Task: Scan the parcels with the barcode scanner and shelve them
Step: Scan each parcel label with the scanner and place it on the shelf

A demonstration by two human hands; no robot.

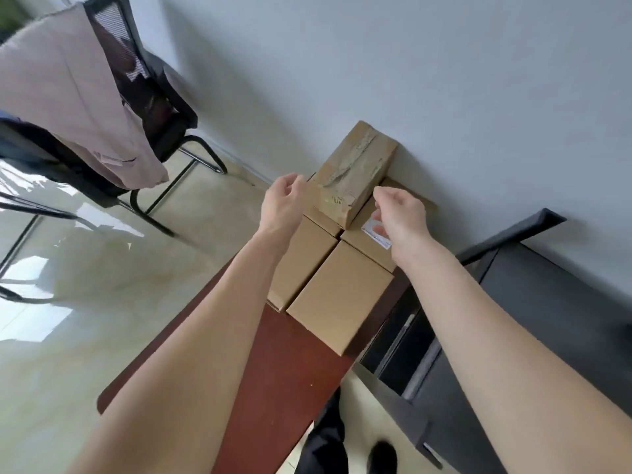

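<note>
Fabric, a pale pink garment (78,97), hangs over the back of a black mesh chair (143,80) in the upper left of the frame, above a glossy cream tiled floor (102,285) that fills the left side. A reddish-brown worktop (287,378) runs from the lower centre up toward the grey wall (410,63).

Near the middle of the frame the left hand (284,203) reaches forward, its fingers (294,181) loosely curled and holding nothing, just beside the left edge of the parcels. The parcels sit at the far end of the worktop against the wall: a plain cardboard box (304,265) lies partly behind the left forearm, another plain box (342,295) lies to its right and nearer the camera, and a taped box (355,169) with worn, wrinkled tape rests on top of the boxes at the back.

To the right of the taped box, the right hand (400,217) hovers over a box that bears a white label (376,234); its fingers are bent loosely and grip nothing, though whether they touch the label cannot be told. A black cabinet (530,319) stands at the right edge, beside the worktop.
</note>
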